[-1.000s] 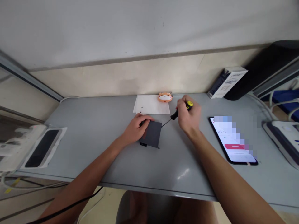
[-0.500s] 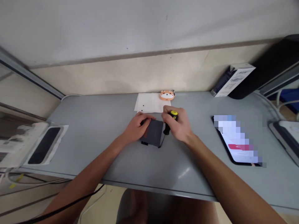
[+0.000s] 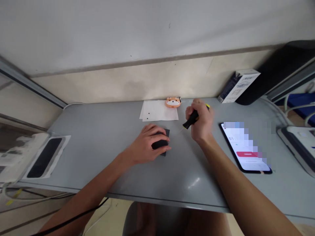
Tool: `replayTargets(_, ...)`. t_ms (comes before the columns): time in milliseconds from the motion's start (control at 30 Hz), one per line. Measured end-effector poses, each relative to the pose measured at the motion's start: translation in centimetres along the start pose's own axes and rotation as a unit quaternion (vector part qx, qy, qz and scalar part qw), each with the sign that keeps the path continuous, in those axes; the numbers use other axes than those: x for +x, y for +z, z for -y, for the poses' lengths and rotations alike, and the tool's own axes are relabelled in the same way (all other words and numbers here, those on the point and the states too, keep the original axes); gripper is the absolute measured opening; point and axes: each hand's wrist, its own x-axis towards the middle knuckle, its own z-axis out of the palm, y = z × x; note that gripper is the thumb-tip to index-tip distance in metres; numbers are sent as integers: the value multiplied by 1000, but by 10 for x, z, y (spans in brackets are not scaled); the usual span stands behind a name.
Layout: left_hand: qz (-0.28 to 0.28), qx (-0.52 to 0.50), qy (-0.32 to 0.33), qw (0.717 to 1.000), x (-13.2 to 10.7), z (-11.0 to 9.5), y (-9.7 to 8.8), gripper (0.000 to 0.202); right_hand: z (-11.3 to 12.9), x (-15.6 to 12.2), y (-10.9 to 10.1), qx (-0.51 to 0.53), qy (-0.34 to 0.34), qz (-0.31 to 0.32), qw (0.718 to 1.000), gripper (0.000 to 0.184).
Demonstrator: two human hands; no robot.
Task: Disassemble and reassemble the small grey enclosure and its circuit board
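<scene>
In the head view my left hand (image 3: 151, 143) lies over a small dark flat rectangular device (image 3: 161, 143), its fingers and thumb spanning the device's edges. Much of the device is hidden under that hand. My right hand (image 3: 201, 119) is wrapped round the black and yellow handle of a screwdriver (image 3: 190, 122), up and to the right of the device. The screwdriver is tilted, its thin shaft pointing down and left, apart from the device.
Behind my hands, white paper (image 3: 157, 111) bears small dark specks, and an orange animal-faced case (image 3: 173, 102) sits on it. A lit phone (image 3: 246, 147) lies to the right. A carton (image 3: 238, 86) leans by a black cylinder (image 3: 275, 72). Another dark phone-like slab (image 3: 45, 158) is at left.
My right hand has lifted the screwdriver away from the device's right edge, up and to the right. My left hand has shifted further over the device, covering more of it.
</scene>
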Motion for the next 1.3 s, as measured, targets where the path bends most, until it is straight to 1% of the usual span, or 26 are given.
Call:
replayTargets(67, -5, 5, 3, 1000, 2, 3, 3, 16, -3, 2, 0, 12, 14, -20, 1000, 31)
replayTargets(167, -5, 10, -4, 1000, 6, 6, 5, 22, -4, 2, 1, 9, 52, -45, 998, 29)
replayTargets(300, -3, 23, -9, 1000, 17, 13, -5, 25, -5, 4, 0, -5, 95, -102, 990, 29)
replayTargets(367, -25, 42, -28, 998, 24, 22, -13, 26, -6, 6, -1, -20, 110, -137, 984, 28)
replayTargets(400, -46, 55, -42, 997, 27, 30, -17, 27, -6, 8, -2, -28, 117, -156, 980, 27)
replayTargets(467, -87, 90, -95, 988, 33, 46, -25, 27, -8, 11, -3, -36, 136, -188, 972, 25)
replayTargets(500, -99, 108, -120, 982, 34, 55, -29, 27, -8, 12, -4, -34, 145, -201, 968, 25)
replayTargets(533, -101, 121, -142, 977, 35, 62, -31, 27, -8, 13, -4, -30, 155, -212, 964, 25)
replayTargets(567, -91, 133, -151, 975, 36, 69, -34, 26, -8, 14, -4, -25, 163, -220, 961, 25)
replayTargets(667, -53, 159, -145, 975, 34, 82, -36, 22, -8, 15, -4, -17, 177, -226, 958, 24)
replayTargets(767, -28, 175, -135, 975, 31, 83, -35, 20, -8, 15, -4, -9, 181, -222, 958, 22)
replayTargets(867, -19, 178, -134, 975, 28, 80, -34, 22, -7, 15, -4, 7, 187, -226, 956, 21)
replayTargets(1000, -23, 188, -133, 973, 31, 79, -37, 24, -5, 16, -4, 36, 207, -241, 947, 21)
replayTargets(1100, -26, 201, -137, 970, 36, 81, -38, 24, -3, 17, -4, 51, 206, -245, 946, 21)
replayTargets(1233, -12, 208, -143, 967, 39, 82, -36, 23, 1, 17, -4, 61, 210, -248, 944, 21)
replayTargets(1300, -16, 203, -142, 969, 39, 82, -36, 23, 2, 18, -5, 68, 219, -249, 941, 21)
